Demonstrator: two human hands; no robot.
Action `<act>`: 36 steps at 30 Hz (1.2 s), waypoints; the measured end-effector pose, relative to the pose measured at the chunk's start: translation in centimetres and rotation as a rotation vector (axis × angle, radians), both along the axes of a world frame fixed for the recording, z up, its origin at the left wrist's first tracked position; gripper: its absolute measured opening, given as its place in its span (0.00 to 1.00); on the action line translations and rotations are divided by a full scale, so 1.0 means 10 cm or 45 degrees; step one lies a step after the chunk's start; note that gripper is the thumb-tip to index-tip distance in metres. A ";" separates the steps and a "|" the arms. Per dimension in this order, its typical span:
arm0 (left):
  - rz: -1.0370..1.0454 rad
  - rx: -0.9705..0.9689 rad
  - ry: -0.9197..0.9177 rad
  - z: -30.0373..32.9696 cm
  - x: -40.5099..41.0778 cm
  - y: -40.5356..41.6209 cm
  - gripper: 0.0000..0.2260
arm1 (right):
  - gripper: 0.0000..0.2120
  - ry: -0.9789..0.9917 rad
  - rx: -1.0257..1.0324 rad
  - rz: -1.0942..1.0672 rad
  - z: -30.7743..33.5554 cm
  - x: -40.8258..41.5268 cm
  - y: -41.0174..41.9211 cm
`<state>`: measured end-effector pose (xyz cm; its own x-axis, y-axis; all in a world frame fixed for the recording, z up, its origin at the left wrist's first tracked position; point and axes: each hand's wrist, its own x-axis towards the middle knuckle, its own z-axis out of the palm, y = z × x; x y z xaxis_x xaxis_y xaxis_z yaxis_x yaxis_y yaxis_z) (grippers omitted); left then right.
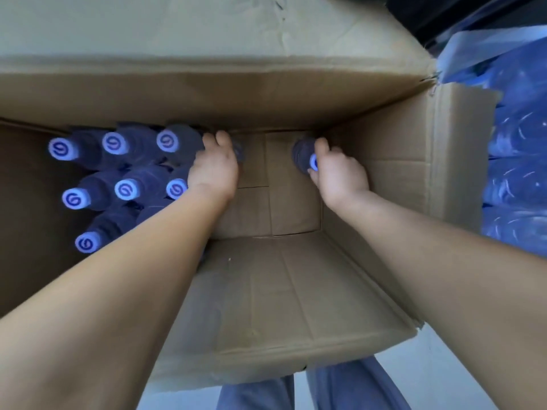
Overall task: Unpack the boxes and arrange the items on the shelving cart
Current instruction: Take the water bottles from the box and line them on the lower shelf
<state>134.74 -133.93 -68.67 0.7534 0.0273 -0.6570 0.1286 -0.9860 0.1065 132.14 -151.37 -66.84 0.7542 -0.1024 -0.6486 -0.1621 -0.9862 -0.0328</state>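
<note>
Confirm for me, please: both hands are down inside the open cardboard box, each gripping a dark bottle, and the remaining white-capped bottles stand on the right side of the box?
Not quite: the head view shows the remaining white-capped bottles on the left side of the open cardboard box. The rest holds.

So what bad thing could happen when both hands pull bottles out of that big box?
The right hand holds its bottle near the cap, so it might slip and drop. The left hand reaches beside the packed bottles and could knock them over into the bare part of the cardboard box.
</note>
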 end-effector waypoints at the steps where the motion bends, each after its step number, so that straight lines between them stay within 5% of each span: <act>1: -0.011 -0.022 -0.002 0.07 -0.05 0.01 0.17 | 0.20 -0.002 0.017 -0.066 0.06 -0.05 0.05; 7: -0.052 -0.208 -0.059 0.92 -0.59 0.03 0.18 | 0.17 -0.111 0.202 -0.592 0.79 -0.47 0.32; 13: 0.206 -0.380 -0.105 1.89 -1.09 -0.12 0.14 | 0.12 -0.291 0.528 -0.852 1.75 -1.03 0.38; 25: 0.404 -0.601 -0.570 3.33 -2.20 -0.66 0.11 | 0.14 -0.547 0.786 -0.595 3.26 -2.11 -0.28; 36: 0.175 -0.687 -0.438 3.98 -3.37 -1.45 0.11 | 0.11 -0.594 0.739 -0.728 3.91 -3.47 -1.11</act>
